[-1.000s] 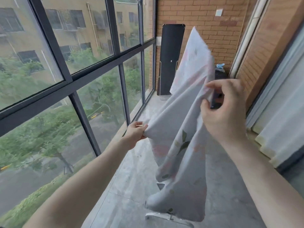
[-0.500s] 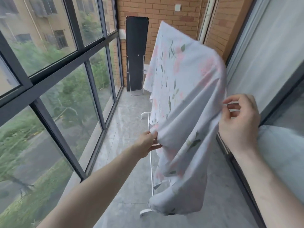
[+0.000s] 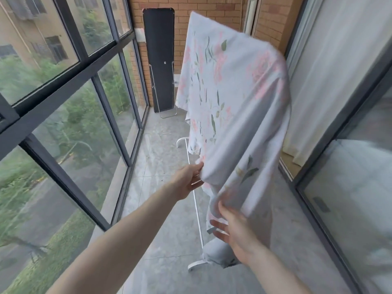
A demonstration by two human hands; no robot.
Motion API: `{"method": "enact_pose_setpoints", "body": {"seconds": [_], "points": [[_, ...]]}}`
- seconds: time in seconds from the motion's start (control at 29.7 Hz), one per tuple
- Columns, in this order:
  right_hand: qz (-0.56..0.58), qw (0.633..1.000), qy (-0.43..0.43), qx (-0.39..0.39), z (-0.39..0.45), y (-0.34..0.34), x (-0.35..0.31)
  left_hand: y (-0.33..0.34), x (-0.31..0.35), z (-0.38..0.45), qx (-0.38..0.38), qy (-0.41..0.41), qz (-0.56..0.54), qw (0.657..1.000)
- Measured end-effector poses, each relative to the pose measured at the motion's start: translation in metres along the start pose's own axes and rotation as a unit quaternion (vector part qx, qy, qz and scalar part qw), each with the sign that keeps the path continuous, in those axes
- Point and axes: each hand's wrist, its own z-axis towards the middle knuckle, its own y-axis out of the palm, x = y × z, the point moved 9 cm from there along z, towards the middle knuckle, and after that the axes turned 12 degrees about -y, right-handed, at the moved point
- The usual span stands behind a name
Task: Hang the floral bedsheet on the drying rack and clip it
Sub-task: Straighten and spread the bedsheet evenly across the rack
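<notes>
Since half a second ago my right hand (image 3: 235, 230) has let go of the sheet's top edge and dropped low, and more of the cloth now hangs over the rack.

I see the floral bedsheet (image 3: 229, 98) draped over the top of the white drying rack (image 3: 194, 183), hanging down on both sides almost to the grey floor (image 3: 161, 230). Only the rack's thin lower bar and foot show; the top is hidden under the cloth.

My left hand (image 3: 188, 179) holds a fold of the sheet at its left side, fingers mostly straight, so I cannot tell how tight that grip is. My right hand is wide, fingers spread, touching the sheet's low edge.

Big windows (image 3: 63, 102) run along the left. A black board (image 3: 159, 58) leans on the brick wall (image 3: 212, 7) behind.
</notes>
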Motion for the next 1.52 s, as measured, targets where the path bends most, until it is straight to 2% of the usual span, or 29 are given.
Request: {"method": "enact_pose_setpoints", "body": {"seconds": [0.1,0.17,0.2,0.27,0.34,0.51,0.67,0.78,0.91,1.01,1.18,1.35,1.52], "points": [[0.107,0.991,0.059,0.046,0.019,0.003,0.029,0.006,-0.001,0.008,-0.05,-0.027,0.013,0.998],[0.153,0.984,0.053,0.075,0.028,0.0,0.032,0.007,0.0,0.007,-0.069,-0.029,-0.033,0.997],[0.213,0.968,0.03,0.133,0.033,0.007,0.041,0.005,0.004,0.013,-0.091,-0.058,-0.013,0.994],[0.262,0.951,-0.01,0.163,0.04,-0.004,0.038,0.011,0.006,0.011,-0.103,-0.054,-0.028,0.993],[0.303,0.931,-0.022,0.204,0.048,-0.002,0.048,0.011,0.018,0.014,-0.12,-0.053,0.006,0.991],[0.345,0.916,-0.042,0.2,0.069,0.006,0.051,0.007,0.02,0.025,-0.129,-0.062,0.064,0.988],[0.351,0.922,-0.069,0.145,0.077,0.016,0.041,-0.003,0.015,0.025,-0.133,-0.063,0.089,0.985],[0.334,0.927,-0.037,0.167,0.08,0.018,0.059,-0.004,0.014,0.022,-0.138,-0.059,0.095,0.984],[0.376,0.899,-0.053,0.217,0.085,0.003,0.057,-0.003,0.01,0.016,-0.13,-0.052,0.105,0.985],[0.327,0.898,-0.068,0.287,0.083,-0.008,0.05,-0.007,0.007,0.014,-0.115,-0.042,0.119,0.985],[0.136,0.898,-0.044,0.416,0.05,-0.044,0.083,-0.004,0.007,0.016,-0.11,0.005,0.147,0.983],[0.004,0.89,-0.057,0.451,0.029,-0.083,0.109,-0.005,-0.004,0.018,-0.084,0.046,0.169,0.981],[-0.11,0.883,-0.064,0.451,0.041,-0.097,0.119,-0.01,-0.019,0.025,-0.06,0.069,0.168,0.982]]}}
